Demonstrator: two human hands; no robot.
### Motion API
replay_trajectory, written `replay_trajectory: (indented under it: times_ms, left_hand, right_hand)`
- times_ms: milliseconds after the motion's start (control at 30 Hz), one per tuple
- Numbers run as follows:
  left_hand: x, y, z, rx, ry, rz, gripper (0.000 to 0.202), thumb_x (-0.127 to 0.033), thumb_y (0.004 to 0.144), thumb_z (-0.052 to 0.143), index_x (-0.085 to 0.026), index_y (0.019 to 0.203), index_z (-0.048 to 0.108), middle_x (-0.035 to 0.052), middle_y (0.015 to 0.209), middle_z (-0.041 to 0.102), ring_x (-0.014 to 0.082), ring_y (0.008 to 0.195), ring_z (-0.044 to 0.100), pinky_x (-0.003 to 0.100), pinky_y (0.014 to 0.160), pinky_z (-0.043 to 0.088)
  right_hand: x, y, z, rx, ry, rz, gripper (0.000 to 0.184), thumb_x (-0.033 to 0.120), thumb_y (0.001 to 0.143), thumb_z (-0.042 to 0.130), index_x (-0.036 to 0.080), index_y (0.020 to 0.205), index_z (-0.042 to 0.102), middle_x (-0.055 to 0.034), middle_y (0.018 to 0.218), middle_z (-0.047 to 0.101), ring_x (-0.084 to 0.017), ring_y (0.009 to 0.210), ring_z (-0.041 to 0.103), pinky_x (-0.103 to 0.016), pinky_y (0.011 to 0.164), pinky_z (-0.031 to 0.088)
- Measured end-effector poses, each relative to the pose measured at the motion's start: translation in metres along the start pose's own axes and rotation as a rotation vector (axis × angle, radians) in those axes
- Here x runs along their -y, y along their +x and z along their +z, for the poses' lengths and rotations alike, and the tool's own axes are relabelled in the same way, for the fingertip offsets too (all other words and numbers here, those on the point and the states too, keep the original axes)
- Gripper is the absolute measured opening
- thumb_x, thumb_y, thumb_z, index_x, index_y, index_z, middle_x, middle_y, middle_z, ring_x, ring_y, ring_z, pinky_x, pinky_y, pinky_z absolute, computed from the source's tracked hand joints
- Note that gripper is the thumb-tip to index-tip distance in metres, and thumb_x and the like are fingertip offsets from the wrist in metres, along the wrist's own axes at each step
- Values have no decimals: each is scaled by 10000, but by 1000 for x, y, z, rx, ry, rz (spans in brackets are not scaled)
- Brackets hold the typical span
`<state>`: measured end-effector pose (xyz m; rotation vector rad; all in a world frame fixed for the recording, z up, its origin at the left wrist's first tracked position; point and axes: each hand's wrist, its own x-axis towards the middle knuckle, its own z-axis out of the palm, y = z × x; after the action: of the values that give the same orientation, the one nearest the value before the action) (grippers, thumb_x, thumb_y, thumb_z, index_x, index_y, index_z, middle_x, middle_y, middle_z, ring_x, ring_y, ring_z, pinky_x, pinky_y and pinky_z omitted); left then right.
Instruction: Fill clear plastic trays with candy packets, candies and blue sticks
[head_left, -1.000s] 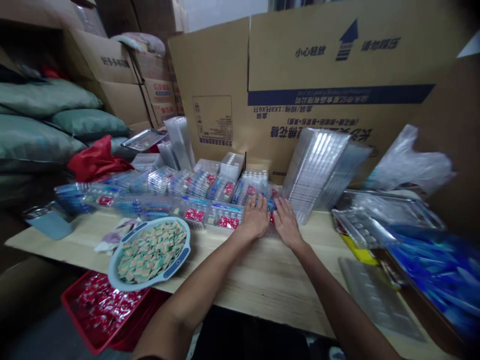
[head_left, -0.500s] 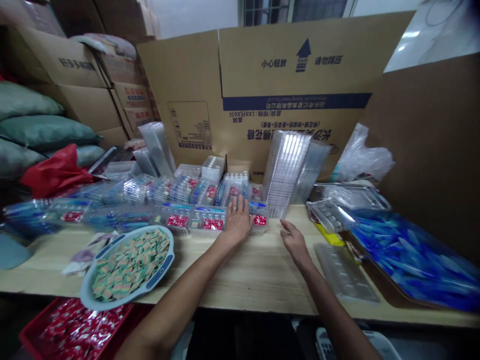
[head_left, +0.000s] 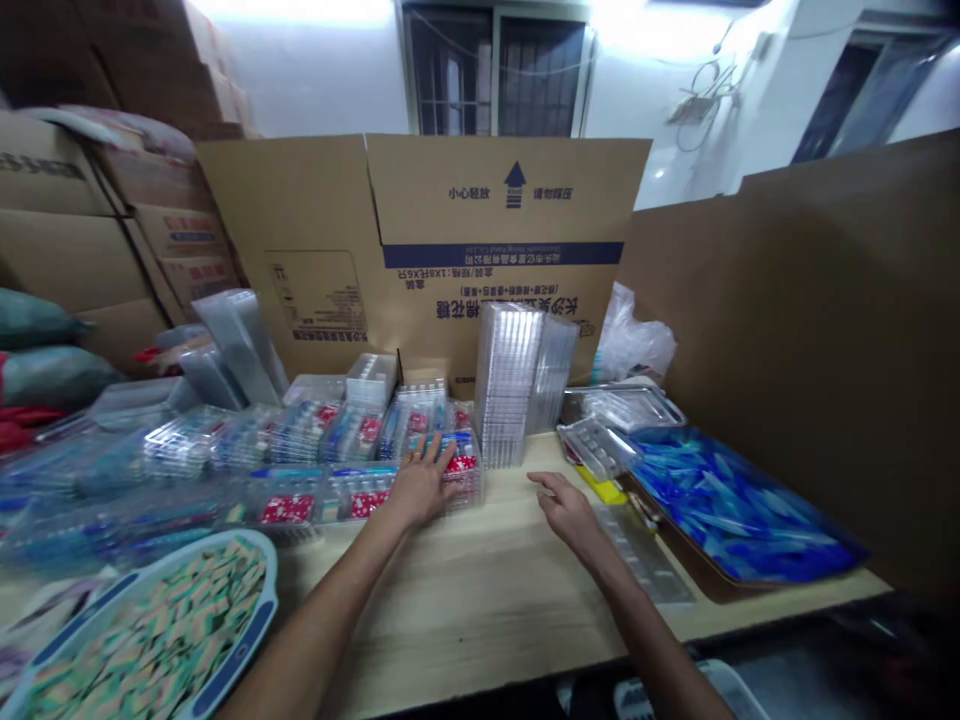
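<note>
My left hand (head_left: 424, 482) lies with fingers spread on a clear plastic tray (head_left: 465, 468) at the right end of the front row. That tray holds a red packet with white marks and blue pieces. Its neighbour to the left, another filled tray (head_left: 366, 490), carries a similar red packet. Over the bare wood, my right hand (head_left: 562, 500) hovers with fingers extended and nothing in them. Between and behind the hands stands a tall stack of empty clear trays (head_left: 510, 385).
A blue-rimmed basin (head_left: 259, 610) of striped pieces sits front left. At right lie a box of blue plastic pieces (head_left: 739, 500), a flat clear tray (head_left: 645, 560) and a metal tray (head_left: 667, 405). An upright cardboard sheet (head_left: 450, 220) backs the wooden table (head_left: 450, 620).
The camera view has turned right and up, so the things appear further left. My left hand stays at the row's end tray; my right hand stays empty over the table.
</note>
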<state>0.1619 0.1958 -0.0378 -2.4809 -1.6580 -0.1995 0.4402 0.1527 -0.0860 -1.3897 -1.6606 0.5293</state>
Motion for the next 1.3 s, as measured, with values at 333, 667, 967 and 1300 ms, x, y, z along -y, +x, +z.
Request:
replay_trajectory:
  times_ms: [333,667,967,1300]
  left_hand:
    - [-15,-4,0,-13,115,38,747,-384,940,582,-159,1597,308,209,1664,216,421,1531,215,562,1207,242]
    - [-42,-16,-16,-172,-32,101,672,-353,889,618,-141,1506,459,198,1660,248,409,1548,167,601,1225,180]
    - [-156,-61,20,74,-1436,-236,246,-405,850,684,-165,892,718,62,772,696,186,704,657,323,707,533]
    - [-174,-65,6,121,-2438,-576,424,-281,527,987,-95,784,706,20,736,688,80,633,612,174,607,490]
  right_hand:
    - [13,13,-149,-333,-386,168,444,179,891,426,157,1243,695,-121,1252,707,-267,1155,646,-395,1019,478]
    - [-20,-77,-113,158,-781,336,522,408,936,581,194,1411,558,-189,1224,669,-344,1097,654,-440,941,491]
    - [-16,-88,-58,71,-548,502,779,485,852,651,270,1559,404,-250,1531,385,-495,1275,505,-713,993,378]
    - [17,-106,-22,193,225,165,801,641,916,539,245,1585,347,-104,1616,353,-257,1503,301,-462,1245,242]
